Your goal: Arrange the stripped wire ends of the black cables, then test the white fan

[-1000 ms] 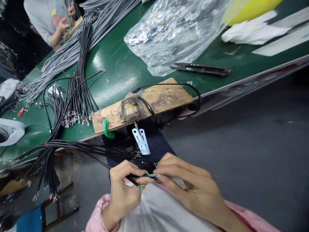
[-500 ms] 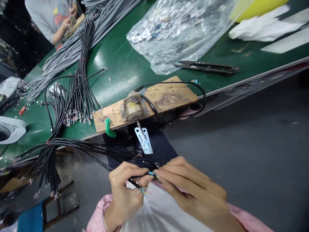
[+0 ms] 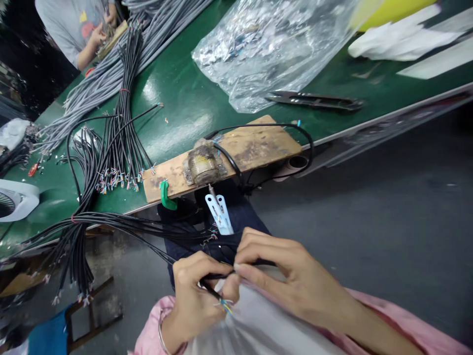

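Note:
My left hand (image 3: 199, 298) is closed round black cables in front of my body. One black cable (image 3: 211, 291) sticks out below its fingers, its end fanned into thin coloured wires (image 3: 226, 306). A second cable runs between thumb and forefinger towards my right hand (image 3: 284, 271), whose thumb and forefinger pinch its tip. Those fingers hide the wires at that tip. From the left, a bundle of black cables (image 3: 136, 224) tied with a red band reaches over my lap. A light blue clip (image 3: 219, 213) hangs just beyond my hands, below a motor-like block (image 3: 204, 165).
The block sits on a wooden board (image 3: 258, 148) at the edge of the green table (image 3: 173, 133), beside a green clamp (image 3: 168, 195). Behind lie thread snips (image 3: 318, 100), a clear plastic bag (image 3: 266, 54) of scraps and grey cables (image 3: 166, 34). A co-worker's hands (image 3: 101, 32) work at upper left.
My right hand has shifted up and its fingers have curled into a pinch over the cable tip, covering the blue wires seen before. My left hand has moved slightly right, still holding the cables.

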Action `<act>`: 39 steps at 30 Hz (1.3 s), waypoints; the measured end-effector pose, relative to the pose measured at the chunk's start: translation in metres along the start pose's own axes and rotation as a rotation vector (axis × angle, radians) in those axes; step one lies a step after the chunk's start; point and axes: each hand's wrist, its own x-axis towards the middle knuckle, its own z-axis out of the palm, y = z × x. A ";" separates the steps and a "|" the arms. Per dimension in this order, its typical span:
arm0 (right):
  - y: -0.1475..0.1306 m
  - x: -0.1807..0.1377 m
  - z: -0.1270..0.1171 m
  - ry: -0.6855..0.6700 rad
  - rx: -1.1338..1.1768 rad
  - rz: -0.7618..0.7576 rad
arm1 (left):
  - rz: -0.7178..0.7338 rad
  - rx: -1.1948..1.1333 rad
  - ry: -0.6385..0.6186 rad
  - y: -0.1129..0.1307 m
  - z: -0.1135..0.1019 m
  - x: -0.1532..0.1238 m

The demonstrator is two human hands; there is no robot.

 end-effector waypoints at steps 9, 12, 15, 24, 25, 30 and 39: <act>0.015 0.009 -0.002 -0.053 0.081 -0.218 | -0.138 -0.101 -0.036 -0.003 -0.008 0.006; 0.013 0.008 0.001 -0.087 -0.034 -0.297 | -0.184 -0.110 -0.058 -0.005 -0.009 0.006; 0.011 0.012 -0.002 -0.134 -0.154 -0.314 | -0.210 -0.145 -0.078 -0.005 -0.007 0.008; 0.023 0.055 -0.008 0.010 0.244 0.263 | -0.213 -0.221 0.053 0.003 -0.006 0.018; 0.023 0.060 -0.004 0.006 0.325 0.337 | -0.209 -0.234 0.075 0.004 -0.006 0.020; 0.021 0.070 0.012 0.018 0.692 0.611 | -0.237 -0.272 0.155 0.006 -0.003 0.029; 0.023 0.068 0.015 0.024 0.918 0.633 | -0.320 -0.263 0.160 0.004 0.003 0.037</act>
